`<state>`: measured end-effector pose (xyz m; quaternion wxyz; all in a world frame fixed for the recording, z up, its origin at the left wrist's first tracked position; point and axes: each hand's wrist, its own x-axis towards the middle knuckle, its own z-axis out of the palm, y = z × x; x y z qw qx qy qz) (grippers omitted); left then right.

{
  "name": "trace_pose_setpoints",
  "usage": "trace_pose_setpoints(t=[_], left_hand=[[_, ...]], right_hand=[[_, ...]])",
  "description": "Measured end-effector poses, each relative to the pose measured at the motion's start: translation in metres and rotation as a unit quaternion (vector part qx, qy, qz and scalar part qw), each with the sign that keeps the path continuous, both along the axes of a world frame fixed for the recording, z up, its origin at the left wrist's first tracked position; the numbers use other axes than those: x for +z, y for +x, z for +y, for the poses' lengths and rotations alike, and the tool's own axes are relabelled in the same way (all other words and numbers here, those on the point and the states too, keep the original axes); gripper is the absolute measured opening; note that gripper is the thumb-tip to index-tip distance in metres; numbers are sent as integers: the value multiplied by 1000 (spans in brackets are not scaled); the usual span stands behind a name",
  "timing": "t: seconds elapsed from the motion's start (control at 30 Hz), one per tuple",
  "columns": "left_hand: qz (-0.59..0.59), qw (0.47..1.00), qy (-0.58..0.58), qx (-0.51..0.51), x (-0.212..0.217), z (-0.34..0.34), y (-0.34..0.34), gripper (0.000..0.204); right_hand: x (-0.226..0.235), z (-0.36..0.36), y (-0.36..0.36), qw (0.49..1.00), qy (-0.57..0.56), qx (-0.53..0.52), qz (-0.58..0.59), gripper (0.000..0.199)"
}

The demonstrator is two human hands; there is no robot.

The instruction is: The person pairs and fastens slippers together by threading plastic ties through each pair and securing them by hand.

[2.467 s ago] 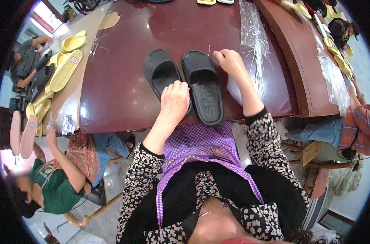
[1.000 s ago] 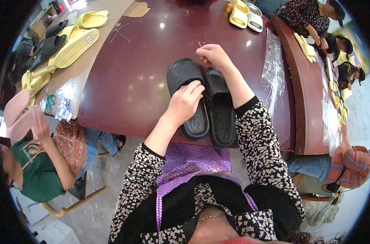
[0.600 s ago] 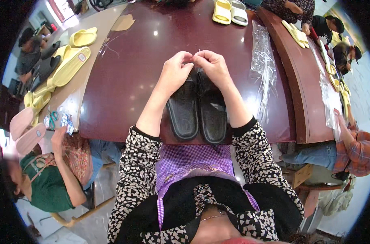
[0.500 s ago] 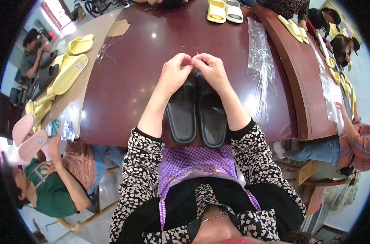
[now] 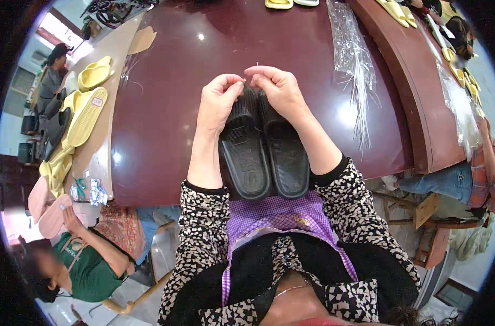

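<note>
A pair of black slippers lies side by side at the table's near edge: the left slipper (image 5: 246,163) and the right slipper (image 5: 289,165), toes pointing away from me. My left hand (image 5: 217,103) is over the toe of the left one, thumb and forefinger pinched on something too small to make out. Just across from it, my right hand (image 5: 280,93) is closed above the toe ends. From its fingertips pokes the tip of a thin white strand (image 5: 257,64); the rest of it is hidden. The fingertips of both hands are a small gap apart.
A clear plastic bag (image 5: 342,38) with a bundle of thin white strands (image 5: 361,92) lies to the right on the dark red table (image 5: 166,119). Yellow slippers (image 5: 87,114) and teal-handled scissors (image 5: 81,188) rest on the left table. A person in green (image 5: 92,271) holds a pink slipper (image 5: 54,216).
My fingertips, together before, have drawn apart slightly. The view has shifted, so the table and yellow slippers at the back sit higher. The black slippers stay beneath my hands.
</note>
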<state>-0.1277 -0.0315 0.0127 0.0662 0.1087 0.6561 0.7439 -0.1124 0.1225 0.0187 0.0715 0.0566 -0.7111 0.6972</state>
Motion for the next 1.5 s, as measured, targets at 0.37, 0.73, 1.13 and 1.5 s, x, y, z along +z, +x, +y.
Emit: trace_pose_setpoints(t=[0.37, 0.73, 1.13, 1.5], left_hand=[[-15, 995, 64, -76, 7, -1, -16, 10], [-13, 993, 68, -99, 9, -7, -20, 11], [-13, 995, 50, -89, 12, -7, -21, 11], [-22, 994, 46, -94, 11, -8, -19, 10]], right_hand=[[18, 19, -1, 945, 244, -118, 183, 10], [15, 15, -3, 910, 317, -110, 243, 7], [16, 10, -2, 905, 337, -118, 231, 6], [15, 8, 1, 906, 340, -112, 225, 5]])
